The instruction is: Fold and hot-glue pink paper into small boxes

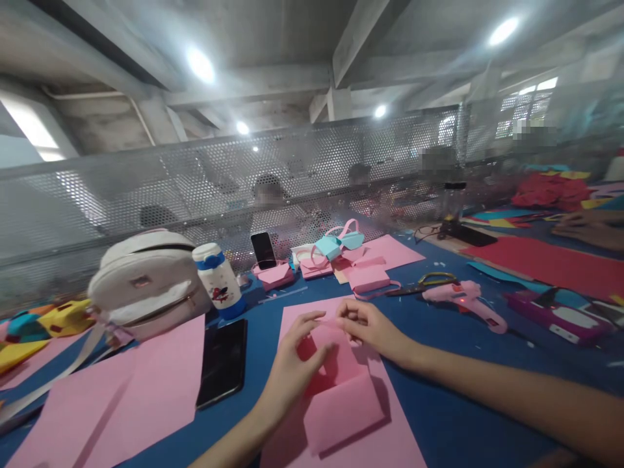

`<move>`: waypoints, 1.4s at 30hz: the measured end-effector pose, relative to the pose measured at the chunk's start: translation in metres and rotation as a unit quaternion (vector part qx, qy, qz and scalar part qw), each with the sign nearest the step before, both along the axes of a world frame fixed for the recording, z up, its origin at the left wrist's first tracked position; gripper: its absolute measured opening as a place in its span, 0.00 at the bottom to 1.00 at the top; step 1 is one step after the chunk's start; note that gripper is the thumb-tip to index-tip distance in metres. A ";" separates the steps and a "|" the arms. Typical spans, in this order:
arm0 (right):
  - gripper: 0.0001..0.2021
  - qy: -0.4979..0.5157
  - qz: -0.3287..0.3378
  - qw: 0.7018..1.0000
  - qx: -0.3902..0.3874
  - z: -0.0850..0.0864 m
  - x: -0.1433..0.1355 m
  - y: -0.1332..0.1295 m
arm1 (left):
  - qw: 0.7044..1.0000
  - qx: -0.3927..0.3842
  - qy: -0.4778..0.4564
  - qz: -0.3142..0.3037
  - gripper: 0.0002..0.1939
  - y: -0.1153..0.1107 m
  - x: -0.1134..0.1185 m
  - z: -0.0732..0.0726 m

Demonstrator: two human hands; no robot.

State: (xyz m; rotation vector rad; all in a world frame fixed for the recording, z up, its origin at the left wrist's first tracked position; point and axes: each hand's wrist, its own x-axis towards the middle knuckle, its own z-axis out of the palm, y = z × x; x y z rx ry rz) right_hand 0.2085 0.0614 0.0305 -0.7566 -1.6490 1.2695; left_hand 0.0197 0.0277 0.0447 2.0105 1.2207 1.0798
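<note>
A folded pink paper box (344,416) lies on a flat pink sheet (285,448) in front of me, its opening facing up. My left hand (299,354) curves around the box's left side, thumb over the opening and fingers at its far edge. At that far edge, the curled fingers of my right hand (368,328) pinch the paper. My fingers partly hide the paper between them. To the right of my right hand lie a pink glue gun (465,299) with a small red light and scissors (436,279).
A white backpack (151,279), a bottle (219,279) and a black phone (223,364) stand or lie on the left, beside pink sheets (131,403). Small paper bags (368,279) sit ahead, before a perforated metal screen (205,188). Another person's hand (589,227) is at far right.
</note>
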 end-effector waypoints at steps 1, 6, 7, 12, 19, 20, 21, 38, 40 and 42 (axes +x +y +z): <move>0.18 0.015 0.008 1.000 -0.007 -0.001 0.000 -0.002 | 1.000 0.006 -0.003 -0.007 0.05 -0.001 0.000 0.000; 0.18 0.062 0.006 0.998 0.005 -0.009 0.002 -0.009 | 0.999 0.030 -0.005 -0.011 0.07 -0.011 0.000 -0.004; 0.17 0.067 0.001 0.998 0.020 -0.009 0.003 -0.010 | 0.999 0.033 -0.004 -0.008 0.07 -0.013 0.000 -0.004; 0.10 0.067 -0.031 0.993 0.090 -0.010 0.007 -0.014 | 0.999 0.049 -0.003 -0.014 0.08 -0.016 0.002 -0.004; 0.07 0.047 -0.043 0.982 0.177 -0.016 0.009 -0.012 | 0.996 0.082 -0.016 -0.015 0.10 -0.015 -0.001 -0.010; 0.07 0.045 -0.042 0.982 0.181 -0.017 0.009 -0.012 | 0.996 0.086 -0.019 -0.017 0.10 -0.015 -0.001 -0.010; 0.07 0.043 -0.041 0.981 0.184 -0.018 0.009 -0.012 | 0.996 0.089 -0.021 -0.019 0.11 -0.015 -0.002 -0.011; 0.11 -0.018 -0.037 0.958 0.282 -0.018 0.010 -0.017 | 0.994 0.101 -0.027 -0.025 0.11 -0.016 -0.002 -0.014; 0.10 -0.028 -0.037 0.957 0.285 -0.018 0.010 -0.018 | 0.994 0.100 -0.032 -0.025 0.09 -0.017 0.000 -0.013; 0.10 -0.033 -0.042 0.954 0.294 -0.019 0.011 -0.018 | 0.994 0.099 -0.043 -0.019 0.08 -0.017 0.001 -0.013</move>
